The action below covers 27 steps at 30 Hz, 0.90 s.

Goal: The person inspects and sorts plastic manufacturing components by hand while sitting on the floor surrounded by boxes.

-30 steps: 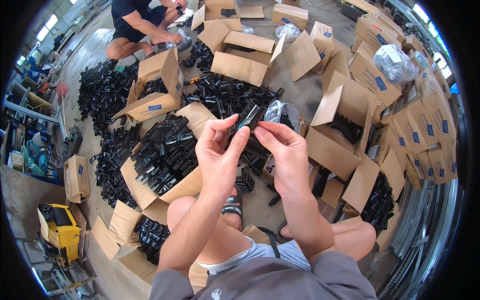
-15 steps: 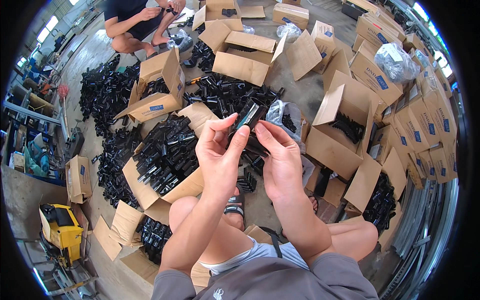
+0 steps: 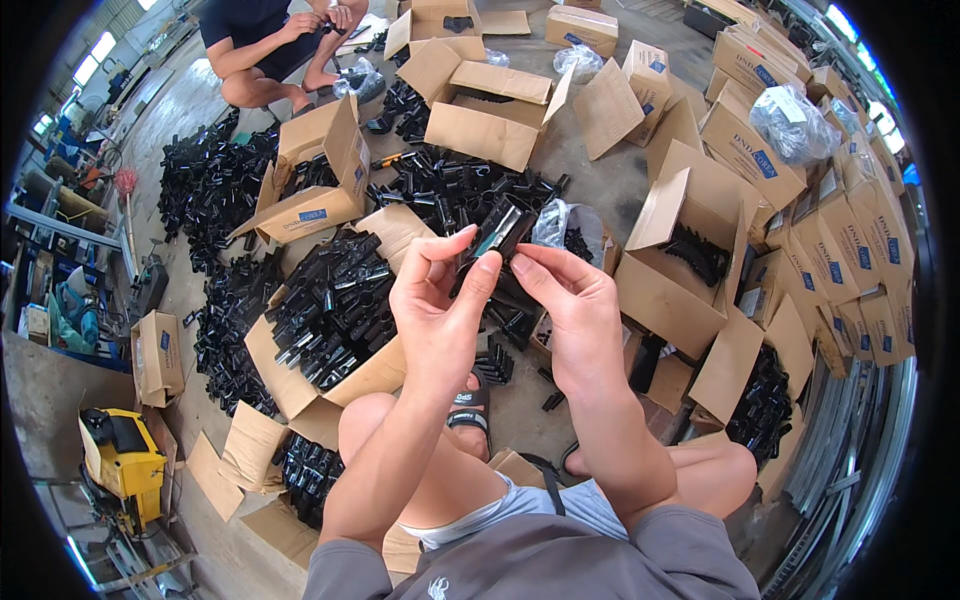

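Between boxes (image 3: 665, 300), our left hand (image 3: 435, 300) grips a black part (image 3: 508, 222), our right hand (image 3: 575, 305) seemingly pinching it; turning it calls for both.

A part (image 3: 505, 226) is between the left hand (image 3: 435, 288) and the right hand (image 3: 568, 292). Beyond them a heap (image 3: 440, 185) lies on the floor (image 3: 602, 185), a bag (image 3: 568, 225) at its right. Left of the hands stands a box (image 3: 372, 372) with pieces (image 3: 330, 310) inside; to the right, a carton (image 3: 665, 305). Farther right are stacked boxes (image 3: 838, 255) and rails (image 3: 830, 470); far left, a machine (image 3: 130, 465). A co-worker (image 3: 245, 45) is back left.
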### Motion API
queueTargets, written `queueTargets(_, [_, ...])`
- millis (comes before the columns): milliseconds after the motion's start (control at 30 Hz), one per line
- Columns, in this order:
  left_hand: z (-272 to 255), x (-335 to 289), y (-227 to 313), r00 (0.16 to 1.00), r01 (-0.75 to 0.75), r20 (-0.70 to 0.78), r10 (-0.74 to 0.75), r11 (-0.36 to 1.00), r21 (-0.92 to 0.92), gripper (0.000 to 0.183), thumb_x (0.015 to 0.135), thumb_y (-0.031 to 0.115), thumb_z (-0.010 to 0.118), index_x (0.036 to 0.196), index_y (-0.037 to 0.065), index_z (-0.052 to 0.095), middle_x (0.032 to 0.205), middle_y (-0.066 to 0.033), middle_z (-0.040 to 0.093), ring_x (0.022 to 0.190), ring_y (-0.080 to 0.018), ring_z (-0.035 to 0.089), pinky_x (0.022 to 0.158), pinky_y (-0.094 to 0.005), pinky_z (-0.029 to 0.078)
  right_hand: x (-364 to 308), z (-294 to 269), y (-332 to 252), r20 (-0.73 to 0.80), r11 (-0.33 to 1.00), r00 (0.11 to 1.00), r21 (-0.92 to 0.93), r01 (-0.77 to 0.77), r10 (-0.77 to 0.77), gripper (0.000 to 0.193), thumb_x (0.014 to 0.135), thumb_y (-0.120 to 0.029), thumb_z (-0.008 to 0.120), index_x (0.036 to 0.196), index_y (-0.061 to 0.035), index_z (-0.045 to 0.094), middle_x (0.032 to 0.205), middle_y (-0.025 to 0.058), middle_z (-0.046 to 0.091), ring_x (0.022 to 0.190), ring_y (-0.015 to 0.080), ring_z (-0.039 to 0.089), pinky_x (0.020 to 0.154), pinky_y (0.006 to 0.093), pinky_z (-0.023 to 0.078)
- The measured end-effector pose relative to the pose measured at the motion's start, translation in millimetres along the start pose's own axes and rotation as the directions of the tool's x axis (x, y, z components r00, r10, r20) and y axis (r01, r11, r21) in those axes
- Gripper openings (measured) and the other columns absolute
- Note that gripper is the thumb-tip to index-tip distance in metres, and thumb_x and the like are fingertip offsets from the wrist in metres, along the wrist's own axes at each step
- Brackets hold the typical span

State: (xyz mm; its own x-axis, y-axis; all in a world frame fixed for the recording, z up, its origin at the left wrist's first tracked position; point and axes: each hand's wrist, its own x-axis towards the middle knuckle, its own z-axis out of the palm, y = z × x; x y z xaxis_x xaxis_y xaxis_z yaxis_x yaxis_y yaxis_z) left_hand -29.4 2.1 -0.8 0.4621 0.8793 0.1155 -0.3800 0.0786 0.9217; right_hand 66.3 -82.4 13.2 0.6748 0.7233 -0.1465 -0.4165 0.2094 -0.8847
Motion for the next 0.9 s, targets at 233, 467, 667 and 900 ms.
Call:
queueTargets(233, [1.7, -2.8, 0.5, 0.998, 0.063, 0.009, -0.063, 0.998, -0.002, 0.023, 0.092, -0.004, 0.070, 0.112, 0.000, 0.061, 0.113, -0.0099, 0.067, 0.105, -0.0120, 0.063, 0.091, -0.0257, 0.051, 4.5, -10.2, 5.9, 0.051, 0.997, 0.996, 0.023, -0.068, 0.067, 0.019, 0.096, -0.007, 0.068, 0.113, 0.0012, 0.068, 0.105, 0.0052, 0.070, 0.097, 0.0090, 0.064, 0.088, 0.0236, 0.050])
queueTargets(467, [6.6, -3.0, -3.3, 0.997, -0.020, 0.069, 0.017, 0.999, 0.048, 0.023, 0.091, -0.004, 0.071, 0.112, 0.000, 0.062, 0.112, -0.0096, 0.067, 0.104, -0.0122, 0.063, 0.091, -0.0262, 0.051, 12.3, -23.8, -1.2, 0.062, 0.991, 0.989, -0.029, -0.132, 0.134, 0.018, 0.097, -0.008, 0.067, 0.113, 0.0003, 0.068, 0.104, 0.0037, 0.070, 0.096, 0.0083, 0.063, 0.087, 0.0232, 0.050])
queueTargets(667, [11.7, -5.1, -2.0, 0.995, -0.091, 0.040, 0.087, 0.988, 0.123, 0.024, 0.090, -0.006, 0.071, 0.112, -0.001, 0.062, 0.111, -0.0077, 0.066, 0.104, -0.0118, 0.063, 0.086, -0.0233, 0.054, -2.0, -13.8, -5.9, -0.016, 0.997, 1.000, -0.072, -0.026, 0.024, 0.021, 0.096, -0.007, 0.067, 0.114, 0.0032, 0.070, 0.104, 0.0060, 0.072, 0.093, 0.0079, 0.064, 0.084, 0.0221, 0.051])
queueTargets(900, [14.6, -4.4, -6.4, 0.991, -0.124, 0.058, 0.118, 0.985, 0.120, 0.024, 0.089, -0.007, 0.072, 0.111, -0.001, 0.063, 0.110, -0.0079, 0.067, 0.102, -0.0122, 0.064, 0.087, -0.0247, 0.053, 0.3, -19.8, 4.8, -0.015, 1.000, 1.000, -0.020, -0.014, 0.014, 0.023, 0.095, -0.006, 0.069, 0.116, 0.0039, 0.070, 0.105, 0.0077, 0.073, 0.093, 0.0096, 0.066, 0.082, 0.0224, 0.053])
